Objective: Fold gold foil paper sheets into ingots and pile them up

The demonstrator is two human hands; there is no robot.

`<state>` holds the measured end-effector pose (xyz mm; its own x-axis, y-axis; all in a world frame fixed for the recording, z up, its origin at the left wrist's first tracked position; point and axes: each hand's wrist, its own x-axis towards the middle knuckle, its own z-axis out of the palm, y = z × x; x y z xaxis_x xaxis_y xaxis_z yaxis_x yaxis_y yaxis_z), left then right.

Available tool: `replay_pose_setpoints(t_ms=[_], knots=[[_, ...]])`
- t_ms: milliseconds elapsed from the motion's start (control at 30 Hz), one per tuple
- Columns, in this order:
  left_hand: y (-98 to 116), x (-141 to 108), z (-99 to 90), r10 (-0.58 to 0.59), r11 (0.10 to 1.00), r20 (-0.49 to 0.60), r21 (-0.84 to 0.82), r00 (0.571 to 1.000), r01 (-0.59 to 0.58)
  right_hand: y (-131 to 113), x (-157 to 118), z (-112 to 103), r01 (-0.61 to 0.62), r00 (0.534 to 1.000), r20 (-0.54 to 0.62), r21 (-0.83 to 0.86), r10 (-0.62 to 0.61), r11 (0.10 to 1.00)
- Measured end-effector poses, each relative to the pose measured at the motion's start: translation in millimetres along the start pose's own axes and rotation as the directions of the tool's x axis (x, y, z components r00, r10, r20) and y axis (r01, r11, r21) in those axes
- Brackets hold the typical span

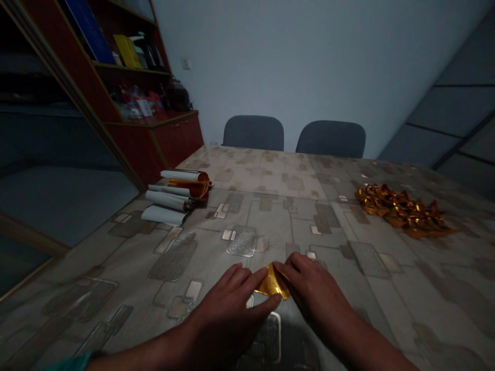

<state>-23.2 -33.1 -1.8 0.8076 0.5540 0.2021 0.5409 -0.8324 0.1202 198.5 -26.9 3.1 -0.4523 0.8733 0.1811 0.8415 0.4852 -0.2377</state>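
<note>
A small piece of shiny gold foil paper (271, 282), partly folded, is between my two hands just above the near part of the table. My left hand (232, 299) pinches its left side and lower edge between thumb and fingers. At its upper right, my right hand (311, 283) grips the foil with curled fingers. Fingers cover part of the paper, so its full shape is hidden. Over to the right lies a cluster of folded gold foil pieces (402, 208). On the left rests a stack of curled foil sheets with pale backs (170, 201).
A patterned cloth (266, 175) covers the wide table (209, 242). Two grey chairs (253, 132) stand at the far edge before a pale wall. A red-brown cabinet (178, 141) with filled shelves rises at the back left.
</note>
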Motion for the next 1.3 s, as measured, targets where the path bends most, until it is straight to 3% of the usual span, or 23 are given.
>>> replay_pose_setpoints(t_ms=[267,400,600,733,800,867,933,967,1033,1067,1133,1233,1300], knots=[[-3,6,-12.7,-0.009,0.990,0.007,-0.141,1.000,0.010,7,2,-13,-0.079,0.996,-0.017,0.180,0.083,0.981],[-7,14,-9.6,-0.002,0.981,-0.013,-0.194,1.000,-0.001,10,6,-17,-0.129,0.992,0.019,0.203,0.128,0.971],[-16,21,-0.2,-0.082,0.954,-0.119,-0.297,0.989,0.043,10,7,-12,-0.156,0.986,-0.005,0.270,0.164,0.950],[-20,20,-2.9,-0.198,0.885,-0.132,-0.451,0.971,0.119,7,8,-12,-0.181,0.982,0.050,0.511,0.182,0.840],[-21,21,-6.0,-0.323,0.812,-0.147,-0.551,0.935,0.193,5,10,-15,-0.222,0.973,0.111,0.687,0.201,0.692],[-21,25,-10.0,-0.491,0.669,-0.155,-0.698,0.857,0.257,3,13,-18,-0.237,0.963,0.137,0.839,0.231,0.491],[-19,33,-13.9,-0.651,0.391,-0.066,-0.883,0.757,0.259,1,13,-20,-0.209,0.955,0.131,0.934,0.266,0.291],[-18,38,-15.4,-0.696,0.191,0.028,-0.956,0.717,0.223,1,13,-19,-0.193,0.950,0.129,0.959,0.285,0.207],[-13,48,-16.5,-0.609,-0.169,0.256,-0.967,0.751,0.192,0,12,-17,-0.183,0.935,0.148,0.980,0.321,0.081],[-11,52,-15.9,-0.550,-0.272,0.330,-0.939,0.767,0.210,-1,11,-15,-0.190,0.927,0.167,0.981,0.335,0.036],[-7,58,-12.9,-0.533,-0.312,0.339,-0.930,0.775,0.193,-2,8,-13,-0.211,0.917,0.203,0.977,0.344,-0.015],[-3,59,-7.4,-0.597,-0.158,0.241,-0.971,0.766,0.182,-5,6,-11,-0.234,0.932,0.214,0.972,0.292,0.033],[-2,55,-6.0,-0.580,-0.083,0.241,-0.968,0.778,0.238,-7,5,-10,-0.235,0.947,0.207,0.968,0.246,0.089]])
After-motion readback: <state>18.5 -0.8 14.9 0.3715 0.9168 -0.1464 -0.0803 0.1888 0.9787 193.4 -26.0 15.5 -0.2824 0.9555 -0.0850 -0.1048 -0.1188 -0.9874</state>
